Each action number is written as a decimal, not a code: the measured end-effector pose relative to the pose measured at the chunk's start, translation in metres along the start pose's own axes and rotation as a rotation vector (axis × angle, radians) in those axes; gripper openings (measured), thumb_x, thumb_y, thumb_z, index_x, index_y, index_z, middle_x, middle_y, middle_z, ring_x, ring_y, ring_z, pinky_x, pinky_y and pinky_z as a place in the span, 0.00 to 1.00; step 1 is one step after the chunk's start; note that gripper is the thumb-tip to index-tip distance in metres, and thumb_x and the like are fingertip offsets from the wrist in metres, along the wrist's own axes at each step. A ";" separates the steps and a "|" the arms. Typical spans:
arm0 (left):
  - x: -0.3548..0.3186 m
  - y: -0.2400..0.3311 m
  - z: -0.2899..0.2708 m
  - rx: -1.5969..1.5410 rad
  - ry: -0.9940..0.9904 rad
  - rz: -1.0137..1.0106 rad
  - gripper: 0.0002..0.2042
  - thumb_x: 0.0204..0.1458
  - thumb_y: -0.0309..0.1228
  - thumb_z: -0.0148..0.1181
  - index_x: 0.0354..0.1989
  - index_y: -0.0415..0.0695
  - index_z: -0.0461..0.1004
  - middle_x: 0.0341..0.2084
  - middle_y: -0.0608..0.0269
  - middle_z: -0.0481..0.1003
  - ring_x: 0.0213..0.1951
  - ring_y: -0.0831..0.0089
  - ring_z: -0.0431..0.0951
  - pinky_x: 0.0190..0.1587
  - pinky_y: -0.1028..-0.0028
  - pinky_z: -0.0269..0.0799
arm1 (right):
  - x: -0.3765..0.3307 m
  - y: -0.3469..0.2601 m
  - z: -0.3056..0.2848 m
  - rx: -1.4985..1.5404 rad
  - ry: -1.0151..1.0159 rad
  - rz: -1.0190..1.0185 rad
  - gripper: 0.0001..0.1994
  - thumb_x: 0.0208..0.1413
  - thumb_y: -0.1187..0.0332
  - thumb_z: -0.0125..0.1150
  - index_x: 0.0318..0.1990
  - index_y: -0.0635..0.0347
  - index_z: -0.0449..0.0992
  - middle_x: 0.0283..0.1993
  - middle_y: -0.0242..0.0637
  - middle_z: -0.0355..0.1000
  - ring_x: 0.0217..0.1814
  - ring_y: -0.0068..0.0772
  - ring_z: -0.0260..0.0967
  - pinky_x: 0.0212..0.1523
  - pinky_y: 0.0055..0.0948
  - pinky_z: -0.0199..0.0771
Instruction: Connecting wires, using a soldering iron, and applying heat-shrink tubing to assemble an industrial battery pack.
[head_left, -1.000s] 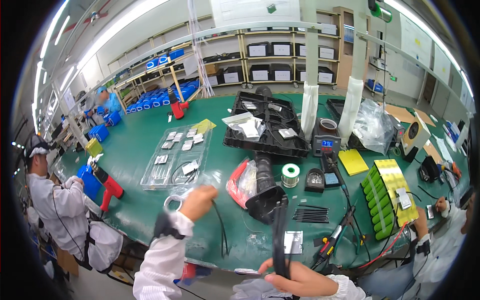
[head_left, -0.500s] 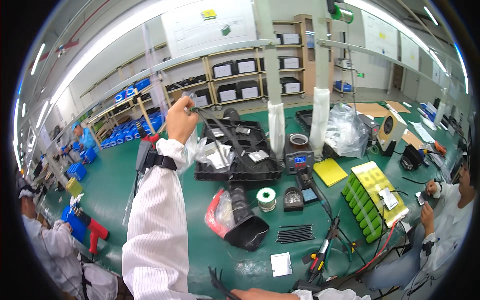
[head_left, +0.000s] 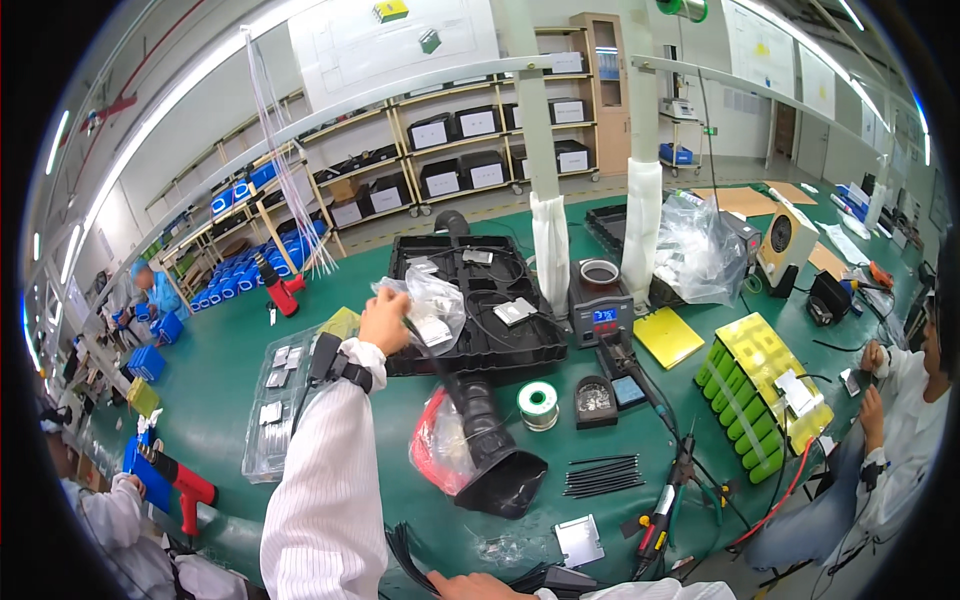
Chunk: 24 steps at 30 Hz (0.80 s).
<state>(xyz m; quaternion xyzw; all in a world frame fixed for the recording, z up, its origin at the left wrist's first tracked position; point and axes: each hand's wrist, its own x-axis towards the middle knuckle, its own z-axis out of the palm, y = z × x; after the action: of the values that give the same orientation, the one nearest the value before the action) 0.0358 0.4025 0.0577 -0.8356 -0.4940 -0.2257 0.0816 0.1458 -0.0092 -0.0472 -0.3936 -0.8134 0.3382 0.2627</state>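
Note:
My left hand (head_left: 385, 320) reaches out over the green bench (head_left: 230, 350), sleeve white with a black wrist strap. Its fingers pinch a thin black strip (head_left: 428, 362) that hangs down toward a black funnel-ended hose (head_left: 490, 450). Just beyond the hand, a crumpled clear plastic bag (head_left: 435, 298) lies on a black moulded tray (head_left: 500, 340). Only the top of my right hand (head_left: 475, 585) shows at the lower edge. It is beside a fanned bundle of black strips (head_left: 405, 550), and its grip is hidden.
A solder spool (head_left: 538, 405), a soldering station (head_left: 600, 312), a red bag (head_left: 437, 450), a yellow pad (head_left: 668, 337) and green battery packs (head_left: 755, 400) crowd the bench. A clear parts tray (head_left: 278, 400) lies left. One person (head_left: 905, 400) sits right, another's hand holds a red-blue tool (head_left: 175, 487) left.
My left hand went up high with the black strip, then came down to the clear bag at the black tray. The view tilted upward, so my right hand slid to the lower edge.

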 end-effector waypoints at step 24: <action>0.017 -0.030 0.015 0.274 -0.245 0.456 0.22 0.41 0.34 0.67 0.47 0.48 0.68 0.36 0.55 0.77 0.41 0.54 0.80 0.37 0.57 0.77 | -0.007 0.025 0.030 -0.058 -0.112 0.022 0.17 0.60 0.65 0.51 0.50 0.71 0.67 0.26 0.56 0.73 0.27 0.59 0.73 0.29 0.53 0.70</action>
<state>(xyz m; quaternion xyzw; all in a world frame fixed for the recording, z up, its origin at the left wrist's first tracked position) 0.0211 0.4366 0.0498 -0.9274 -0.3254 -0.0303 0.1820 0.1408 -0.0140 -0.0863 -0.3904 -0.8319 0.3391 0.2014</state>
